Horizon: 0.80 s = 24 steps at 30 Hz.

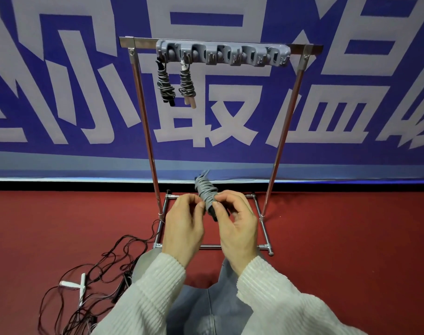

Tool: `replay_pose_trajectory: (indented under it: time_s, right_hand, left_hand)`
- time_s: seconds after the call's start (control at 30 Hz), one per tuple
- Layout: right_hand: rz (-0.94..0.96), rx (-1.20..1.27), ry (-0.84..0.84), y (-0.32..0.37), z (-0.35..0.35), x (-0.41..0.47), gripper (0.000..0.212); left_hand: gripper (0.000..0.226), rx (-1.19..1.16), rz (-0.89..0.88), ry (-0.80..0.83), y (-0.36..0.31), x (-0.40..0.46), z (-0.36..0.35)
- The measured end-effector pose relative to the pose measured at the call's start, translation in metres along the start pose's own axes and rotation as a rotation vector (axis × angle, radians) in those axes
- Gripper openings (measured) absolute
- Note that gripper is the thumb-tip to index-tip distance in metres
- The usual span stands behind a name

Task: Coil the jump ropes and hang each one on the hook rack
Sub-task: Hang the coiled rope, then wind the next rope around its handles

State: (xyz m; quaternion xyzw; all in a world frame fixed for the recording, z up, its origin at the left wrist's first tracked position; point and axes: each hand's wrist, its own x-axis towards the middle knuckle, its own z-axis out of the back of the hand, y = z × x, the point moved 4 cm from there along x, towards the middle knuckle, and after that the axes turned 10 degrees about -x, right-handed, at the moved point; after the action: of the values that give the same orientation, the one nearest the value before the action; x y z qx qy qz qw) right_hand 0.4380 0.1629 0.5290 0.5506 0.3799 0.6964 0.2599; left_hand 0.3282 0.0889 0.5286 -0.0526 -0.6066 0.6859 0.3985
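Holding a grey coiled jump rope (205, 192) between both hands, low in the middle of the view, in front of the stand's base. Left hand (183, 222) pinching the bundle from its 9 o'clock side, fingertips curled in against the windings. Right hand (237, 220) gripping from 3 o'clock, fingers wrapped round the bundle's lower part, where a black handle end (212, 212) is poking out at 6 o'clock. Bundle tilting, with a loose loop sticking up at 12 o'clock.

Hanging already at 12 o'clock from the hands, high on the metal stand (143, 112): two wound ropes on the grey hook rack (223, 54). Sitting on the rack's leftmost hooks, just beside each other without clearly touching. Black-handled coil (165, 84) at 9 o'clock of the pair, light-handled coil (187, 84) at 3 o'clock of it. Remaining hooks toward 3 o'clock along the rack carrying nothing.

Lying loose on the red carpet (351, 250) at 8 o'clock from the hands: a tangle of thin dark uncoiled rope (104, 259), with white handles (81, 285) crossing one another in it.

Wearing white ribbed sleeves (148, 298) and grey trousers (206, 308), seen at 6 o'clock. Standing behind the stand: a blue banner (339, 117) with large pale characters.
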Motion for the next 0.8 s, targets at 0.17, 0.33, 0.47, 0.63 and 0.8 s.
replay_pose_trajectory:
  time_s: [0.17, 0.33, 0.47, 0.63, 0.8]
  right_hand:
    - [0.077, 0.023, 0.027, 0.007, -0.002, 0.002, 0.017]
    - [-0.067, 0.183, -0.005, 0.013, -0.004, -0.002, 0.022]
    - [-0.158, 0.303, -0.043, 0.019, -0.001, -0.001, 0.017]
    - [-0.238, 0.353, 0.062, 0.018, -0.002, 0.005, 0.012]
    - [-0.364, 0.422, 0.139, 0.018, -0.007, 0.008, 0.017]
  left_hand:
    - [0.01, -0.532, 0.282, 0.015, 0.0, -0.004, -0.006]
    - [0.043, -0.681, 0.228, 0.024, -0.001, -0.005, -0.007]
    - [0.036, -0.553, 0.044, -0.055, -0.004, -0.003, -0.001]
    - [0.037, -0.331, -0.133, -0.1, -0.014, 0.0, 0.01]
    - [0.043, -0.345, -0.119, -0.058, -0.007, -0.006, 0.005]
